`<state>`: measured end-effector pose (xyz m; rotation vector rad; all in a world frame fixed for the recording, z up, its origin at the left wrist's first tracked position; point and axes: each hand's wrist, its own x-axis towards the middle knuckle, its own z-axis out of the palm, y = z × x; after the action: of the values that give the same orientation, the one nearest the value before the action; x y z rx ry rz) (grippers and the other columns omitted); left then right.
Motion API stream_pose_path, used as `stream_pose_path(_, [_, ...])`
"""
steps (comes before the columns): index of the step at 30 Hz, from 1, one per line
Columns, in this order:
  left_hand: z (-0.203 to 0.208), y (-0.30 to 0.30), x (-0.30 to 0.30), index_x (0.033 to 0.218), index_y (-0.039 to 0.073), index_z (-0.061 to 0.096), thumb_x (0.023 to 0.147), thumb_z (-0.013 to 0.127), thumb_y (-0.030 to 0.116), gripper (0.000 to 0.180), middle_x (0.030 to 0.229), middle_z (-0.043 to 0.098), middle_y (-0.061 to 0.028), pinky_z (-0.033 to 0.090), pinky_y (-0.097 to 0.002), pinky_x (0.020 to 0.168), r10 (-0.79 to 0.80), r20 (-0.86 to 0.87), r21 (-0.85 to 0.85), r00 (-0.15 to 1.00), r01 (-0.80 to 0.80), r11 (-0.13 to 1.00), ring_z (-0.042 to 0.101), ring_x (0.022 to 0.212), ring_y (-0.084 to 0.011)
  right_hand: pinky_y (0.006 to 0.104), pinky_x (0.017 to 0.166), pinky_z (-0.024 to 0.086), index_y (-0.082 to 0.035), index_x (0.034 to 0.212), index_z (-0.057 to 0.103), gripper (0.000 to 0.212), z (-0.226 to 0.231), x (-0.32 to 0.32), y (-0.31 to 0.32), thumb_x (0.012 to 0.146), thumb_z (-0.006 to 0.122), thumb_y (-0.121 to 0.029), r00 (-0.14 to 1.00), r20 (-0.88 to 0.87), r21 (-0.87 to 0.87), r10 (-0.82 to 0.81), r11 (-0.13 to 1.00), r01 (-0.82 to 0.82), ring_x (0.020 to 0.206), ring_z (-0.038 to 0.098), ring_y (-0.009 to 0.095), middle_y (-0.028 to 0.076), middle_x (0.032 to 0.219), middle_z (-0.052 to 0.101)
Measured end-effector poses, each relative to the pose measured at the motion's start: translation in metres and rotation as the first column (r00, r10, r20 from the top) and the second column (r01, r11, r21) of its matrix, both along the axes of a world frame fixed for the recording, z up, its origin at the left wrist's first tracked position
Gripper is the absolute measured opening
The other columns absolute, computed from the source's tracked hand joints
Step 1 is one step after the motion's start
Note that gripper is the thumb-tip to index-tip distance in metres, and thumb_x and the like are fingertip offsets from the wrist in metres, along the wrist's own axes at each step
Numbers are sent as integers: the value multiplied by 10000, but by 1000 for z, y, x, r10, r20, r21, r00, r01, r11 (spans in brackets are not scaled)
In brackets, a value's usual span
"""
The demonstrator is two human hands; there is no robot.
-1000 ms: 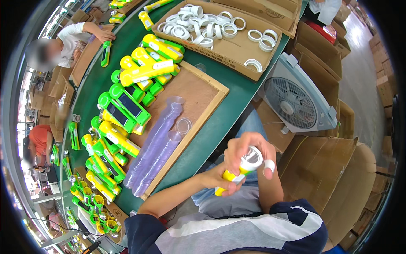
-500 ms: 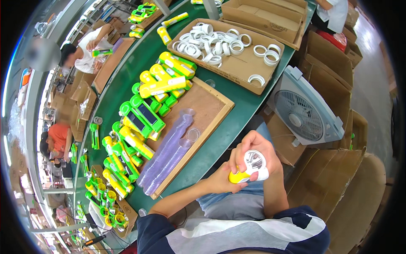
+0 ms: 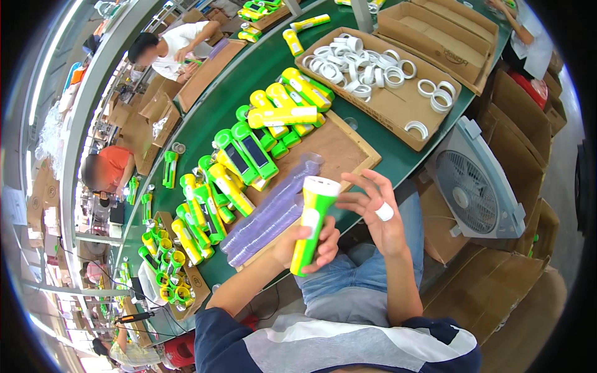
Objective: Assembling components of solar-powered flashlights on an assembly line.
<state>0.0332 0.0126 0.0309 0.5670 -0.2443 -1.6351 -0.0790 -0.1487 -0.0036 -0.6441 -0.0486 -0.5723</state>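
Note:
My left hand [image 3: 328, 246] is closed around a green and yellow flashlight [image 3: 313, 216], held upright with its white head at the top. Beside that head, my right hand [image 3: 390, 232] is open with its fingers spread, holding nothing. A small white patch [image 3: 385, 212] shows on the right hand; I cannot tell whether it is tape or a dressing. Just beyond the flashlight, long stacks of clear, purplish plastic discs [image 3: 267, 214] lie on a wood-rimmed board [image 3: 349, 148]. More green and yellow flashlights [image 3: 254, 149] are heaped along the board's far left side.
A cardboard tray [image 3: 398, 118] of white rings [image 3: 393, 77] stands on the green table [image 3: 404, 158]. At the lower left is a box of open-headed flashlights [image 3: 166, 267]. A box fan [image 3: 469, 183] and cardboard cartons [image 3: 491, 280] stand right. Other people work across the table.
The hands have parted: the left has swung left with the flashlight and turned it upright, and the right has let go and opened. The view has shifted, moving the table rightward in the picture.

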Motion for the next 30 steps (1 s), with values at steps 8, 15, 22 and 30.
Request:
stream_pose_path(8, [52, 35, 111, 1340, 105, 415, 954, 551, 416, 514, 921, 524, -33, 467, -264, 432, 621, 466, -311, 631, -540, 782, 523, 610, -136, 274, 503, 441, -11, 969, 593, 91, -58, 13, 2, 952, 557, -93, 868, -395, -229, -301, 947, 224, 533, 551, 128, 28, 606, 557])
stream_pose_path(15, [55, 95, 330, 1283, 108, 444, 954, 543, 273, 381, 1136, 603, -84, 560, -366, 688, 479, 844, -113, 240, -795, 596, 632, 857, -207, 310, 447, 352, -30, 881, 624, 24, -73, 27, 36, 859, 628, -36, 530, -137, -887, -837, 342, 310, 430, 427, 169, 85, 562, 469])
stream_pose_path(22, [27, 153, 441, 1467, 44, 339, 915, 586, 236, 635, 1486, 372, -119, 390, -507, 1072, 553, 793, -113, 256, -830, 546, 360, 1373, -337, 279, 458, 364, 2, 867, 623, 58, -74, 29, 40, 899, 601, -41, 455, -128, -917, -881, 279, 284, 442, 437, 136, 55, 575, 530])
stream_pose_path(30, [-22, 241, 518, 1442, 76, 390, 864, 639, 326, 677, 1377, 512, -220, 440, -423, 1046, -878, 423, 178, -226, -929, 324, 552, 1217, -328, 274, 515, 385, 31, 904, 619, 120, -97, 29, 39, 923, 541, -58, 360, 24, -938, -933, 103, 330, 554, 512, 147, 114, 771, 640])
